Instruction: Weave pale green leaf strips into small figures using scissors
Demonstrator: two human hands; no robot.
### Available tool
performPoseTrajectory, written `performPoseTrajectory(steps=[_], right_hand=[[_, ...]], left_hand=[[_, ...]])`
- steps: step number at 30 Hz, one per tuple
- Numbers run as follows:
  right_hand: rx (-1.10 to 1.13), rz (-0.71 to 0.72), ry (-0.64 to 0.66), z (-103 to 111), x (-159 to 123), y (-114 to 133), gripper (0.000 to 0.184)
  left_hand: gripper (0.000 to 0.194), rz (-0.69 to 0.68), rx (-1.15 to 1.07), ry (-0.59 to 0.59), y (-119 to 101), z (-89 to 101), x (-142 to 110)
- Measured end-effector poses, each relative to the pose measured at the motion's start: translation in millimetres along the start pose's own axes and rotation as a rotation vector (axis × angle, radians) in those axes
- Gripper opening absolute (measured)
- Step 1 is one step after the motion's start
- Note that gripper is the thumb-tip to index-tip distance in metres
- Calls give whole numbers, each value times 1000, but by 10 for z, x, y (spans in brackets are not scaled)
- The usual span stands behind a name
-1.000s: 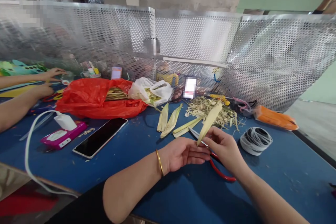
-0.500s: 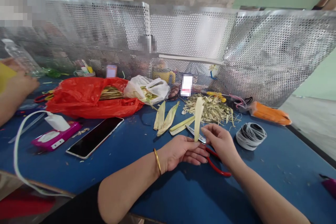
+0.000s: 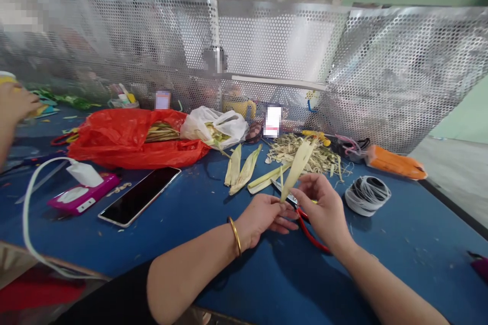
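Observation:
My left hand (image 3: 265, 216) and my right hand (image 3: 322, 208) meet over the blue table (image 3: 236, 274), both pinching the lower end of a pale yellow-green leaf strip (image 3: 298, 163) that rises and leans to the right. Under my hands lie red-handled scissors (image 3: 305, 221), blades pointing up-left. More cut leaf pieces (image 3: 244, 167) rest on the table just beyond my hands. A gold bangle sits on my left wrist.
A heap of leaf shavings (image 3: 305, 155), a coil of white cord (image 3: 368, 194), an orange object (image 3: 394, 162), a red bag of leaves (image 3: 129, 139), a white bag (image 3: 215, 127), a phone (image 3: 139, 195), and a pink device with white cable (image 3: 82, 193). Another person's hand (image 3: 13, 104) at far left. Perforated metal screen behind.
The leaf strip has tilted from nearly upright to leaning right, and my hands have drawn closer together around its base. The other person's hand at left has moved.

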State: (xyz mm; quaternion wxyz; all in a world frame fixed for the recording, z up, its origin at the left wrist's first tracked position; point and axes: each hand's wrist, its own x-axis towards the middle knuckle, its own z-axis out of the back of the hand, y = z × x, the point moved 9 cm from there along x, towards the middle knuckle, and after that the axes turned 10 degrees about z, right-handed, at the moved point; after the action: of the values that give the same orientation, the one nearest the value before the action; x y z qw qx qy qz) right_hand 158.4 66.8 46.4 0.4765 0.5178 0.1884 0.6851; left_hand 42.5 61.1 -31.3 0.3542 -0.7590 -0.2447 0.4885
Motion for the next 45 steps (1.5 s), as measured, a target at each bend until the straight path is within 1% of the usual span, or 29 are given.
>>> performPoseTrajectory(steps=[4,6,9,12,15,18,21,23,27,30,32,34,37,40,42,45], right_hand=[[-40,75,4,8,-13,81,16],[-49,60,24,-12,-16,65,18],[-25,-6,21,-22,-10,-9,24],[19,-34,31,-50,0,-43,23],[-50,-24,60,-73,-6,-32,22],[-123,-25,26,-38,-21,-32,23],[-11,-51,-43,-5,-33,-75,29],[58,-67,-56,-12,-36,-111,31],[32,-29,-11,-56,-35,-93,25],[-11,-13,45,-101,-44,-62,18],[-24,-16,76,-125,-49,-51,18],[-14,-19,84,-125,-44,-43,18],[-4,-20,84,-106,-25,-27,17],[-48,22,96,-86,-17,30,17],[-115,77,121,-87,-30,84,15],[-188,130,162,-103,-63,122,11]], left_hand=[[11,-19,11,-27,-3,19,10],[12,-27,24,-40,-3,17,13],[12,-40,40,-67,-4,19,10],[13,-58,63,-82,-7,16,9],[14,-62,86,-82,1,5,19],[14,-68,72,-95,0,10,24],[14,-65,47,-111,-1,25,27],[14,-62,40,-119,0,34,32],[11,-74,55,-124,3,38,48],[13,-94,87,-128,-2,29,46],[13,-107,97,-109,-15,6,37],[12,-94,59,-59,-18,-25,31],[20,-17,-108,71,4,-73,31],[30,58,-254,176,12,-95,25],[32,77,-294,197,0,-83,21],[30,63,-336,194,-35,-61,10]])
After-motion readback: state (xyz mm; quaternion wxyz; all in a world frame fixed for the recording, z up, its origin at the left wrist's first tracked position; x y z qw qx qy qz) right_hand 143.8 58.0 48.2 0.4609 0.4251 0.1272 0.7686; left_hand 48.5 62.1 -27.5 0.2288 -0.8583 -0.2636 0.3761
